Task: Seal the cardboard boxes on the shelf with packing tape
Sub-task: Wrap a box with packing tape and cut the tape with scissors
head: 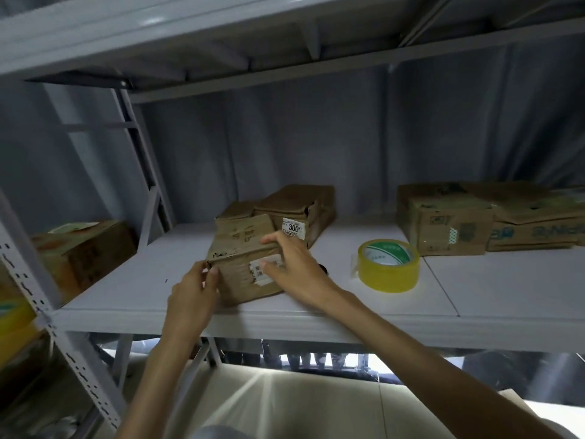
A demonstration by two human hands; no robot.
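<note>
My left hand (194, 288) pinches the near-left corner of the small box (245, 261); my right hand (294, 264) lies over its front edge, fingers loosely spread. The box sits near the front of the shelf (474, 293), long axis running from 7 toward 1 o'clock. Tugged askew, I think it could slip off. The tape roll (388, 265) lies flat at 3 o'clock, untouched.

both hands (193, 296) (297, 267) hold a worn box (243, 264) beside yellow tape (388, 265) on the shelf (316, 321).
</note>
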